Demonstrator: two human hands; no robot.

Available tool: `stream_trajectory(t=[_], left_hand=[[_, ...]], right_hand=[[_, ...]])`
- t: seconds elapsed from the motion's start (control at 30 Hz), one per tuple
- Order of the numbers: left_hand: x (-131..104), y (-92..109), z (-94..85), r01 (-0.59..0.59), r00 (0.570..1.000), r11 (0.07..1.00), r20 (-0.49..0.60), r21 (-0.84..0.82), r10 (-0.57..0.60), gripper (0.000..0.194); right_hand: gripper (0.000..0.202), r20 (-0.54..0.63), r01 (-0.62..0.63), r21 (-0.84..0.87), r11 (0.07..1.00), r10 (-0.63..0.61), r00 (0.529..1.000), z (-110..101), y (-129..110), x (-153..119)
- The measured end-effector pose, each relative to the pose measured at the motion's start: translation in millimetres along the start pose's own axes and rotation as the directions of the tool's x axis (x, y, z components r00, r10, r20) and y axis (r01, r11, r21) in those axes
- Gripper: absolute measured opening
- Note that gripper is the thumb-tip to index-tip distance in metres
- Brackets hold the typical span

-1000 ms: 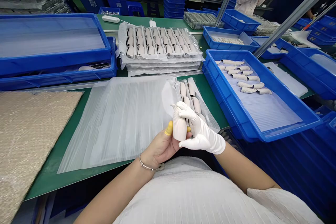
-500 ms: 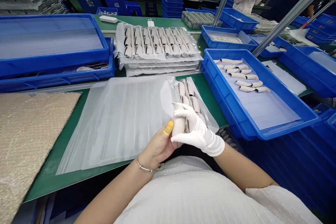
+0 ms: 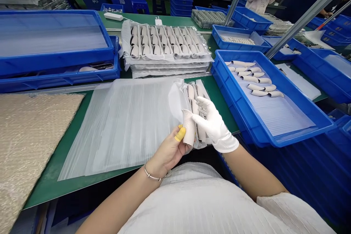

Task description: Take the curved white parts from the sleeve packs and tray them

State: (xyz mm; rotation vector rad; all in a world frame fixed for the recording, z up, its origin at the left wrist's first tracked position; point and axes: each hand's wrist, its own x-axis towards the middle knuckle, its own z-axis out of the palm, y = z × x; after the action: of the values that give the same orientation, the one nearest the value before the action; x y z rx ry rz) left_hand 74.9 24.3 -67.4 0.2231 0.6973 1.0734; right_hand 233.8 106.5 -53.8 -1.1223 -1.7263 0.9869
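My left hand [image 3: 170, 150], with a yellow cover on the thumb, grips the lower part of a curved, ribbed cream-coloured piece [image 3: 188, 128]. The piece stands roughly upright over the table's front edge. In a white glove, my right hand [image 3: 215, 125] is open just to its right, fingers apart. Its thumb tip is at the piece's right side; whether they touch I cannot tell. Behind both hands lies a wrapped tray of similar pieces [image 3: 200, 88], partly hidden by the glove. White translucent sheets [image 3: 131, 128] spread to the left of it.
A blue tray [image 3: 236, 106] at right holds several similar pieces on a liner. Wrapped layers of pieces [image 3: 164, 66] are stacked at the back. Stacked blue trays [image 3: 55, 69] and a bubble-wrap sheet [image 3: 35, 135] lie left. A metal post [image 3: 301, 18] slants at right. Two people are in the background.
My right hand has let go of the curved piece and moved up and right, its fingers opening. The left hand still holds the piece, now more exposed.
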Motion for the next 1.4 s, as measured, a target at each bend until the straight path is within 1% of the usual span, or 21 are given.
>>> stream_trajectory(t=[0.13, 0.17, 0.23, 0.27, 0.3, 0.37, 0.43, 0.5, 0.57, 0.63, 0.67, 0.7, 0.73, 0.8, 0.83, 0.87, 1.0, 1.17, 1.23, 1.33, 1.4], left_hand=[[2, 1, 1.3, -0.065, 0.994, 0.997, -0.085, 0.029, 0.067, 0.040], [2, 2, 1.3, -0.076, 0.991, 0.996, -0.106, 0.036, 0.080, 0.041], [3, 3, 1.1, -0.097, 0.987, 0.994, -0.123, 0.049, 0.103, 0.043], [2, 4, 1.0, -0.107, 0.987, 0.993, -0.118, 0.053, 0.112, 0.045], [2, 4, 0.9, -0.111, 0.987, 0.992, -0.108, 0.059, 0.117, 0.045], [1, 4, 1.0, -0.103, 0.990, 0.992, -0.087, 0.076, 0.110, 0.044], [-1, 2, 1.1, -0.070, 0.994, 0.992, -0.072, 0.101, 0.078, 0.043], [-3, 0, 1.4, -0.036, 0.998, 0.992, -0.046, 0.121, 0.042, 0.043], [-4, -2, 1.8, -0.003, 1.000, 0.989, -0.022, 0.148, 0.006, 0.045], [-6, -3, 2.2, 0.012, 1.000, 0.983, -0.017, 0.181, -0.009, 0.046], [-6, -3, 2.4, 0.012, 1.000, 0.981, -0.025, 0.196, -0.007, 0.047], [-6, -2, 2.7, 0.002, 0.999, 0.978, -0.036, 0.207, 0.005, 0.047], [-6, -1, 3.0, -0.012, 0.999, 0.976, -0.048, 0.217, 0.023, 0.048], [-5, 0, 3.5, -0.040, 0.996, 0.968, -0.062, 0.246, 0.057, 0.050], [-5, 1, 3.6, -0.049, 0.996, 0.962, -0.060, 0.267, 0.067, 0.050], [-4, 2, 3.6, -0.051, 0.996, 0.954, -0.051, 0.294, 0.069, 0.051], [0, 2, -0.1, -0.053, 0.998, 0.913, -0.015, 0.404, 0.064, 0.052], [6, 1, -7.6, -0.074, 0.996, 0.834, 0.004, 0.546, 0.086, 0.055], [7, 2, -8.9, -0.093, 0.994, 0.797, 0.013, 0.597, 0.107, 0.051], [9, 7, -11.0, -0.123, 0.989, 0.769, 0.011, 0.627, 0.150, 0.043], [13, 9, -14.6, -0.131, 0.984, 0.760, -0.008, 0.636, 0.176, 0.041]], right_hand=[[0.087, 0.173, 0.142, -0.148, 0.979, -0.116, 0.978, 7, -12, -16], [0.091, 0.229, 0.189, -0.194, 0.963, -0.143, 0.963, 6, -16, -20], [0.101, 0.360, 0.288, -0.242, 0.926, -0.190, 0.913, 4, -21, -25], [0.104, 0.408, 0.318, -0.239, 0.918, -0.202, 0.890, 2, -22, -27], [0.105, 0.421, 0.321, -0.219, 0.921, -0.207, 0.883, 1, -21, -28], [0.106, 0.362, 0.257, -0.158, 0.953, -0.186, 0.913, -1, -18, -27], [0.104, 0.265, 0.150, -0.117, 0.982, -0.115, 0.957, -1, -12, -22], [0.097, 0.187, 0.051, -0.092, 0.994, -0.033, 0.982, 0, -8, -13], [0.085, 0.070, -0.025, -0.068, 0.997, 0.030, 0.997, 1, -6, -3], [0.067, -0.064, -0.082, -0.040, 0.996, 0.079, 0.995, -1, -7, 4], [0.056, -0.077, -0.104, -0.030, 0.994, 0.101, 0.992, -1, -8, 5], [0.047, -0.043, -0.128, -0.026, 0.991, 0.127, 0.991, -2, -10, 5], [0.041, 0.028, -0.154, -0.021, 0.988, 0.155, 0.988, -2, -11, 4], [0.039, 0.191, -0.207, -0.008, 0.978, 0.205, 0.960, -1, -14, -1], [0.039, 0.242, -0.231, 0.008, 0.973, 0.222, 0.945, -1, -15, -4], [0.039, 0.265, -0.253, 0.033, 0.967, 0.235, 0.935, 0, -16, -7], [0.036, 0.287, -0.307, 0.153, 0.939, 0.255, 0.924, 1, -17, -11], [0.036, 0.340, -0.413, 0.163, 0.896, 0.342, 0.876, -1, -20, -6], [0.036, 0.368, -0.460, 0.172, 0.871, 0.376, 0.850, 0, -22, -1], [0.037, 0.417, -0.531, 0.228, 0.816, 0.411, 0.811, 4, -20, 7], [0.036, 0.440, -0.540, 0.206, 0.816, 0.416, 0.796, 10, -16, 16]])
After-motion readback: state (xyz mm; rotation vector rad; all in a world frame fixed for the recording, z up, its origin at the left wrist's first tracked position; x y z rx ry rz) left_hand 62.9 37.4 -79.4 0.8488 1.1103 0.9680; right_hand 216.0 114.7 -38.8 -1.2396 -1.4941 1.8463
